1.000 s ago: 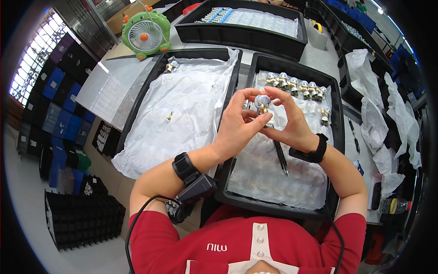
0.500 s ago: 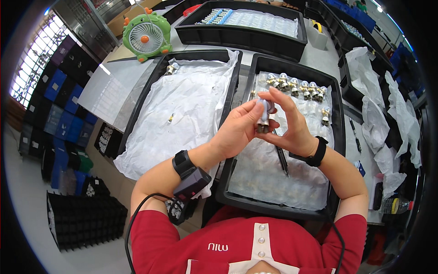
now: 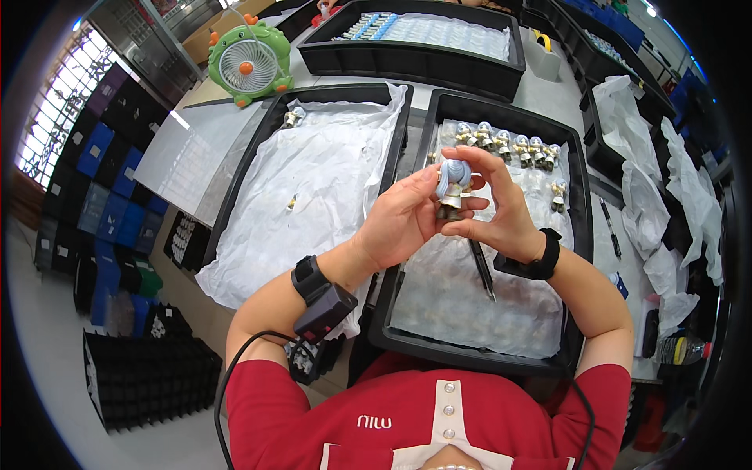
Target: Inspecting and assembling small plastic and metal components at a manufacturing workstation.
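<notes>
Both my hands hold one small figurine (image 3: pixel 452 189) with pale blue hair, a white outfit and dark feet, upright above the right tray. My left hand (image 3: pixel 403 215) grips its left side between thumb and fingers. Curved round its other side, my right hand (image 3: pixel 505 211) has fingers at the head and thumb near the feet. Beneath them is a black tray (image 3: pixel 578 235) lined with clear film, where several similar figurines (image 3: pixel 536 150) lie along the far end. A black pen-like tool (image 3: pixel 481 270) rests on the film below my hands.
Left of it is another black tray (image 3: pixel 258 149) lined with white paper, with a figurine (image 3: pixel 293 117) in its far corner and a tiny part (image 3: pixel 291 203). A green fan (image 3: pixel 249 66) stands beyond. Farther back is a deep black crate (image 3: pixel 407 63). Crumpled sheets (image 3: pixel 627 125) hang at right.
The figurine has turned in my fingers, so its blue hair and white outfit now show more fully. My left thumb has shifted off its front. Another person's hand appears at the far edge.
</notes>
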Tool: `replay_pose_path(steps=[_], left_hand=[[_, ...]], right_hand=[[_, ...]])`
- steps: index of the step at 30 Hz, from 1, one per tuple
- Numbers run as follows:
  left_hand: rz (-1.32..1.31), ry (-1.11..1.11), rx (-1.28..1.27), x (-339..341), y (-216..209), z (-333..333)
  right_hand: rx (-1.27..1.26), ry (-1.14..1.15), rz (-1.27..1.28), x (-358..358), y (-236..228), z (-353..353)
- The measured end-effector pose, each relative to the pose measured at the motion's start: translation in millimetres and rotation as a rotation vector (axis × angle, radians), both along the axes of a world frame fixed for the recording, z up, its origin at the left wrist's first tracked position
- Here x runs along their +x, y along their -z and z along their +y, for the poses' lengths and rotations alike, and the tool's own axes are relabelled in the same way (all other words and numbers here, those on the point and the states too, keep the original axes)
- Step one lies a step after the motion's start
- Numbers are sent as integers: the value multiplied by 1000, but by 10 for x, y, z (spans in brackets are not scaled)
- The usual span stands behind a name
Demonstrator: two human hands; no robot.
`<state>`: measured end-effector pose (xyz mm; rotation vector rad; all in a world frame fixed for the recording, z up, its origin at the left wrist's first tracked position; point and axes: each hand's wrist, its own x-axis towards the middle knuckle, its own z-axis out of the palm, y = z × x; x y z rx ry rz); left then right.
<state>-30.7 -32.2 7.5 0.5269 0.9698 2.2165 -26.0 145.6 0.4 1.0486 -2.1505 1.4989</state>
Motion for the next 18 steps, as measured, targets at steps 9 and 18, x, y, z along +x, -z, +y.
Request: replay_pose_path(steps=[9,18], left_hand=[[-26,-71,-83,17,-108,-91],[483,-381,-916,-1092,-809,-920]], right_hand=[[96,44,44,47,-134,2],[12,132,-35,-73,-113,145]])
